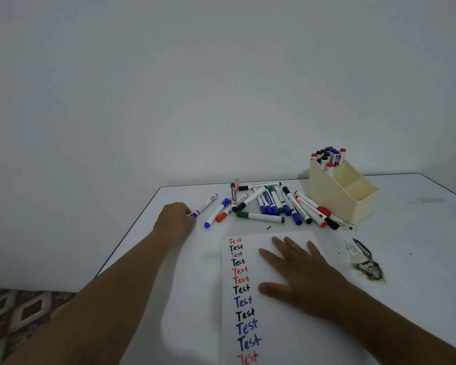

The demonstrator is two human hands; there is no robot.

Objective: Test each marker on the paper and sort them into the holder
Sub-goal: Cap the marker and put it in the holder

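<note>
While the right hand lies flat on the sheet of paper with its fingers straight and spread, holding nothing, the left hand reaches out to the far left of the white bench and its grip is curled at the near end of a white marker with a blue and red band. The fingertips meet that marker's end; whether they pinch it or only touch it cannot be told. The marker lies flat, apart from the loose heap of markers scattered in the middle of the bench, just beyond the paper's far edge. A green-capped marker lies crosswise at the front of that heap. Down the paper's left side runs a column of the word "Test" in red, black and blue. The cream plastic holder stands to the right of the heap; its tall back compartment holds upright markers with black, blue and red caps. A dark smudged stain marks the bench right of the paper. A patterned rug shows at lower left.
</note>
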